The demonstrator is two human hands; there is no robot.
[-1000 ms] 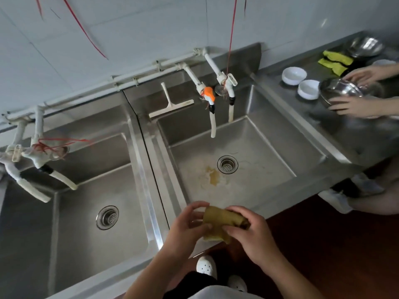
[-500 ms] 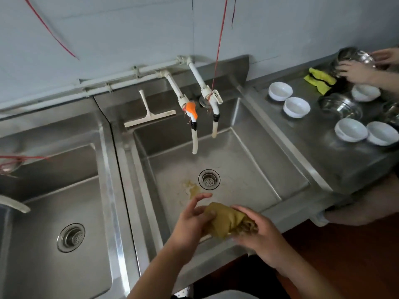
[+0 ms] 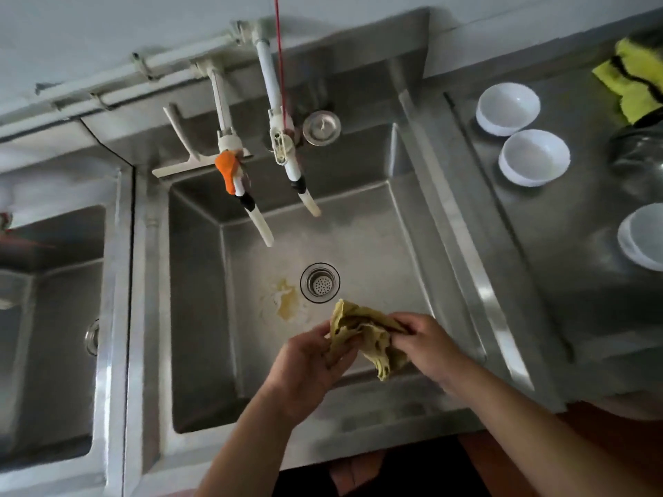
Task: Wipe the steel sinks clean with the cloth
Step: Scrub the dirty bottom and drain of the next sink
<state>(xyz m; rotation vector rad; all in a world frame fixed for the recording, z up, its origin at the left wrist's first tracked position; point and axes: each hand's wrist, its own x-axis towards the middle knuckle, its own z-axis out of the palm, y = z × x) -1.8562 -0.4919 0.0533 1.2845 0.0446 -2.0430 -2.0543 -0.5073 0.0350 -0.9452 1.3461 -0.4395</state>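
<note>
Head view: the cloth (image 3: 366, 335), bunched a second ago, now opens between left hand (image 3: 308, 356) and right hand (image 3: 423, 344) (each grip pinching it) above the stained sink (image 3: 362, 245), wiping not yet begun.

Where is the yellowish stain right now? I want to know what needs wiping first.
In the head view, the stain lies on the sink floor just left of the drain, beyond the cloth.

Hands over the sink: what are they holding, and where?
Both hold the yellowish cloth: left hand pinches its left side, right hand its right.
</note>
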